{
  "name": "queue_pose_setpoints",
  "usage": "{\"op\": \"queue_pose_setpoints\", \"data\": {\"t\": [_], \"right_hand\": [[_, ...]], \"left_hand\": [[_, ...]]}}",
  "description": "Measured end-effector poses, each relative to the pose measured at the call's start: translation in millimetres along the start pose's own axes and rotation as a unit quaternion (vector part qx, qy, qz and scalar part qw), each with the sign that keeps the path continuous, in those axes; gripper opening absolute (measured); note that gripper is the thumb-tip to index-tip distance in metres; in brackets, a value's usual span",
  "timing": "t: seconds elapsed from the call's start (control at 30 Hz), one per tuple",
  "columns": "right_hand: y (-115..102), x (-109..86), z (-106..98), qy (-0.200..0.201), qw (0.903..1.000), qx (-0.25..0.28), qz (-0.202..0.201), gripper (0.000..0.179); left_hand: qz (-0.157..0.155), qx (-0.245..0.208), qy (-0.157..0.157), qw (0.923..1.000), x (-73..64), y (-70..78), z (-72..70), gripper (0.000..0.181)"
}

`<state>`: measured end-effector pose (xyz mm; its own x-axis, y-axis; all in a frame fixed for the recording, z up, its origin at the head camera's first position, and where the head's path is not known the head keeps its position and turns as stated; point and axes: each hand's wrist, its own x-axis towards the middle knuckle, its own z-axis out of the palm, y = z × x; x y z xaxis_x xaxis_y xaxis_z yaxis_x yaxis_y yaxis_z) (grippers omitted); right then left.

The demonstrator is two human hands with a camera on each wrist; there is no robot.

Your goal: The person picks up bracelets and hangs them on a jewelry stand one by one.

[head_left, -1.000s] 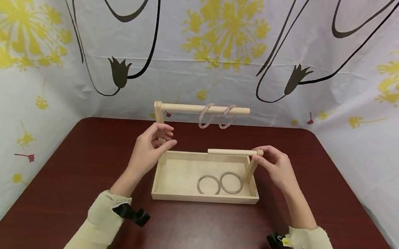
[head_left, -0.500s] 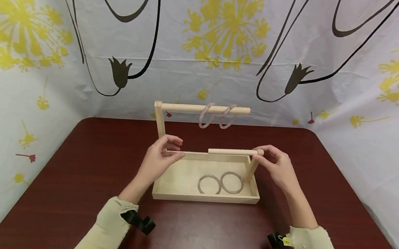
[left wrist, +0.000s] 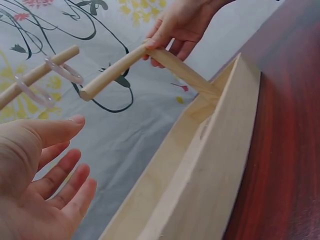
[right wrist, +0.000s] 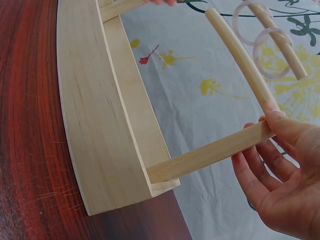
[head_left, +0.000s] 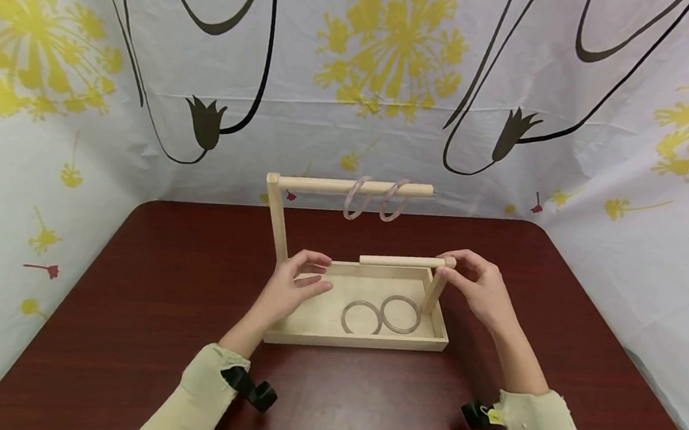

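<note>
A shallow wooden tray [head_left: 354, 341] with an upright post and a bar at each end stands on the table. Two pale, see-through bangles [head_left: 355, 199] hang on the taller left bar [head_left: 316, 184]. Two more bangles [head_left: 400, 315] lie in the tray, side by side towards the right. My right hand [head_left: 480, 290] pinches the top of the short right post, where the lower bar [head_left: 402, 262] joins it; the right wrist view shows thumb and fingers on that corner. Over the tray's left part my left hand [head_left: 290, 289] hovers with fingers loosely spread, holding nothing.
The dark red-brown table [head_left: 351, 402] reaches around the tray. Behind and at both sides hangs a white cloth [head_left: 310, 52] with yellow flowers and dark stems. The taller bar's free end points right, the lower bar's free end left.
My left hand has come down and to the right, from beside the tall post to over the tray. My right hand keeps its grip on the short post's top, and the bangles have not moved.
</note>
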<state>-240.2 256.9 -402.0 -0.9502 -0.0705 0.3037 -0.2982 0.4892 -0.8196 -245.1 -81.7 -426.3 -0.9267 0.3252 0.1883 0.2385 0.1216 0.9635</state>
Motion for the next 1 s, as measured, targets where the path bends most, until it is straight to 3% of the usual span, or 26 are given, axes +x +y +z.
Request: {"op": "queue_pose_setpoints", "data": {"t": [0.4,0.67,0.83,1.0], "right_hand": [[0.0,-1.4,-0.9,-0.004,0.9999,0.002,0.011,0.024],[-0.5,-0.9,-1.4,-0.002,1.0,0.004,0.006,0.023],[-1.1,-1.2,-1.8,0.003,0.9999,0.008,0.007,0.023],[-0.2,-2.4,-0.4,-0.001,0.9999,0.01,0.009,0.023]], "left_hand": [[-0.03,0.007,-0.084,0.996,6.5,-19.1,18.7,0.046],[-0.053,0.016,-0.157,0.9861,14.2,-27.8,25.8,0.054],[-0.063,0.06,-0.186,0.9786,17.8,-31.8,32.5,0.061],[-0.056,0.162,-0.182,0.9683,15.8,-33.9,38.6,0.069]]}}
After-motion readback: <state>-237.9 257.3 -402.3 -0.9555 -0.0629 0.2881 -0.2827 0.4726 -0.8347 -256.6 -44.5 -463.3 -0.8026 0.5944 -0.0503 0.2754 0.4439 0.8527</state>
